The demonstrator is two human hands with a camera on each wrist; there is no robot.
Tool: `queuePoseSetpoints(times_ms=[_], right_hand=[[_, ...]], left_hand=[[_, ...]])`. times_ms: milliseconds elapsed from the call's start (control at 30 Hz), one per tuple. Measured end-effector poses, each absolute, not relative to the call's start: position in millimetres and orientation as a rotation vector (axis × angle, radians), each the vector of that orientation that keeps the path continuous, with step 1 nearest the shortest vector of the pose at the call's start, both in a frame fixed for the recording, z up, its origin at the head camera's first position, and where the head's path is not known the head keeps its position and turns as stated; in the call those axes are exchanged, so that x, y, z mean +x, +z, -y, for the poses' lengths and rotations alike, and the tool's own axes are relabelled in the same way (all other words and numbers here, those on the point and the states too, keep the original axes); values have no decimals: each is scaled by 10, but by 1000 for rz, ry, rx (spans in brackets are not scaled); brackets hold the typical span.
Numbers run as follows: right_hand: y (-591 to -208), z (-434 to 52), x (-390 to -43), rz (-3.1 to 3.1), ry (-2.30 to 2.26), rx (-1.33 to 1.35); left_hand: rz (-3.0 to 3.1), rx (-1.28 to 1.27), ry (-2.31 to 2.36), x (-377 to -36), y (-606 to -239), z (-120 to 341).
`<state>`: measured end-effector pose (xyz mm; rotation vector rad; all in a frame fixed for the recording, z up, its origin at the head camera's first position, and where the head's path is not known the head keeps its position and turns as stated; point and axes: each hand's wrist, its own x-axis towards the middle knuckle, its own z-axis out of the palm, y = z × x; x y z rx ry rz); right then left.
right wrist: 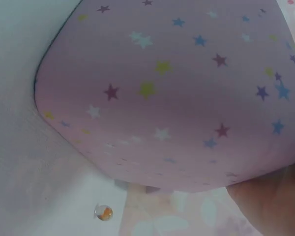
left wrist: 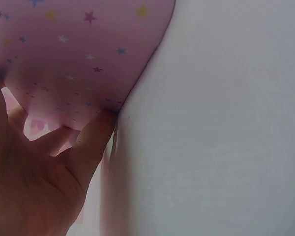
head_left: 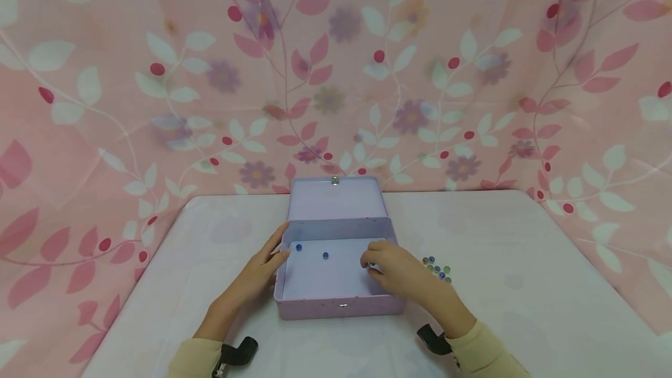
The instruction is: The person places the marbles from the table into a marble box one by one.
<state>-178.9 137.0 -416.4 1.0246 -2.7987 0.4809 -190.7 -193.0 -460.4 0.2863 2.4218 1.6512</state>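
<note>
1. Nearest me I see two cream sleeves [head_left: 480, 352], each with a black wrist mount.
2. My left hand [head_left: 257, 273] lies against the left wall of the open pink star-printed tin box [head_left: 336, 307], fingers straight, gripping nothing.
3. My right hand [head_left: 396, 270] is curled over the box's right wall, fingertips inside; I cannot tell whether it pinches anything.
4. Two blue marbles [head_left: 325, 255] sit apart on the box floor, toward its back.
5. A small cluster of glass marbles [head_left: 437, 268] lies on the white table [head_left: 525, 284], just right of my right hand.
6. The lid [head_left: 336, 200] stands open behind.
7. A pink floral curtain [head_left: 336, 63] hangs farthest back.
</note>
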Motion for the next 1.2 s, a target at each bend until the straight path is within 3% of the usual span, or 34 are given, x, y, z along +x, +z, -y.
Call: queuePoseSetpoints(times_ms=[1200], right_hand=[[-4252,-1262,-1888,2711,-3,1023]], left_hand=[[-2423,289,1663,-1896,-4596,1915]])
